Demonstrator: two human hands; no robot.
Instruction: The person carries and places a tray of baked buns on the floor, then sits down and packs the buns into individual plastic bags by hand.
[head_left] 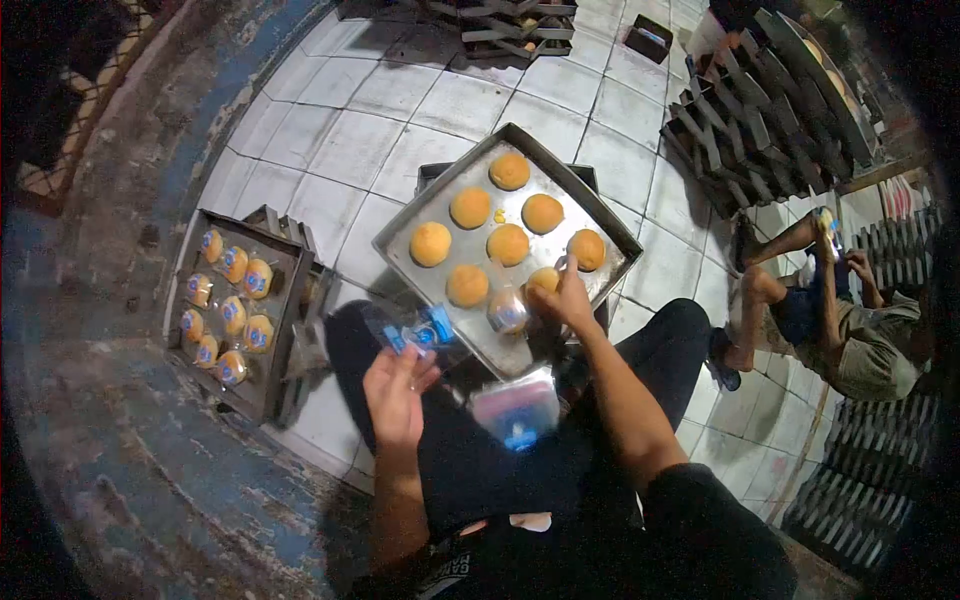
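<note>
My left hand (398, 395) pinches a clear plastic bag (425, 330) with blue print, just off the near left edge of a metal tray (405, 285). On the tray, the fingers of my right hand (568, 303) are closed around a round golden bun (543, 281). Beside it lies a bun in a clear printed wrapper (507, 312). Several bare buns (508, 244) are spread over the tray, with a small yellow crumb (499, 215) among them. A stack of printed plastic bags (515, 410) lies at my lap, below the tray's near corner.
At left, another tray (290, 330) holds several wrapped buns (233, 314). Stacked metal trays stand at the far side (515, 30) and upper right (770, 110). Another person (840, 310) sits at right on the tiled floor (440, 110). A small dark tin (648, 38) is farther back.
</note>
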